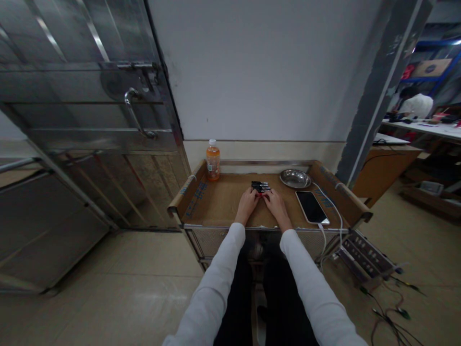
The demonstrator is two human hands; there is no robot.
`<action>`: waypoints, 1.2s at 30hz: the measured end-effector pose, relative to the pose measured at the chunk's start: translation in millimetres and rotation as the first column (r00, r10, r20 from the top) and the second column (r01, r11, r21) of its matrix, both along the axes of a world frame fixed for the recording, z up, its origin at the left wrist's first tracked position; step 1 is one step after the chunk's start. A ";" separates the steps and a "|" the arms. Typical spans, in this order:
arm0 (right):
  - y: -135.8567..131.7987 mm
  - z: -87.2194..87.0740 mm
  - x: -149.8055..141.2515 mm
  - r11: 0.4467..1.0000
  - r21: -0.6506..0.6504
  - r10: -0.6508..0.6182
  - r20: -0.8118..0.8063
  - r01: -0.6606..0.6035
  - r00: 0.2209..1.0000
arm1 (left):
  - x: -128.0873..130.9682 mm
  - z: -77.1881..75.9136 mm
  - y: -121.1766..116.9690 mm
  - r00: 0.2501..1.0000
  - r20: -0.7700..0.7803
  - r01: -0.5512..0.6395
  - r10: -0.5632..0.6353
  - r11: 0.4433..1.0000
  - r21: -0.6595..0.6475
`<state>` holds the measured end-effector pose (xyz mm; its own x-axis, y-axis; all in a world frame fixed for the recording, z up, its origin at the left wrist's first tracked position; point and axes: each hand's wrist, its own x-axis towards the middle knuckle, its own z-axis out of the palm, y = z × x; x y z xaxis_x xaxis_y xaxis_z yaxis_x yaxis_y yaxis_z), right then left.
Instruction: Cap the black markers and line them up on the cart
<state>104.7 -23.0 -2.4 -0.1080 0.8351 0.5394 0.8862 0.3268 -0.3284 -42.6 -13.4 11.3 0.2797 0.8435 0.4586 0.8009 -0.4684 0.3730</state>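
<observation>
Both my hands rest on a cardboard-lined metal tray table point(216, 204) in front of me. My left hand point(248, 203) and my right hand point(274, 202) meet at a small bundle of black stick-like pieces point(260, 185) with a bit of red under them. The fingers of both hands curl in around the near end of that bundle. The pieces are too small to name. Long white sleeves cover both my arms.
An orange drink bottle point(212, 160) stands at the table's back left. A steel bowl point(295, 178) sits at the back right, with a phone point(311, 207) on a white cable in front of it. Power strip point(363, 254) and cables lie on the floor right. A metal door point(90, 110) stands left. A person sits far right.
</observation>
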 end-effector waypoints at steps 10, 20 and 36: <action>-4.2 6.4 -4.3 0.980 -0.010 -0.199 0.061 0.200 0.978 | 2.6 1.9 0.8 0.997 0.008 -0.078 0.078 0.996 0.035; -3.9 3.3 -3.8 0.930 -0.069 -0.358 0.046 0.360 0.933 | -1.2 0.2 0.9 0.899 -0.044 -0.431 0.435 0.899 0.078; 4.6 6.0 0.6 0.945 -0.019 -0.321 0.146 0.327 0.936 | -6.3 4.3 11.6 0.925 -0.120 -0.358 0.362 0.932 0.050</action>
<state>105.3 -18.4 3.6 0.1008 0.8591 0.5018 0.9795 0.0028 -0.2015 -48.8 -1.8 15.6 0.0157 0.8860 0.4633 0.9567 -0.1481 0.2508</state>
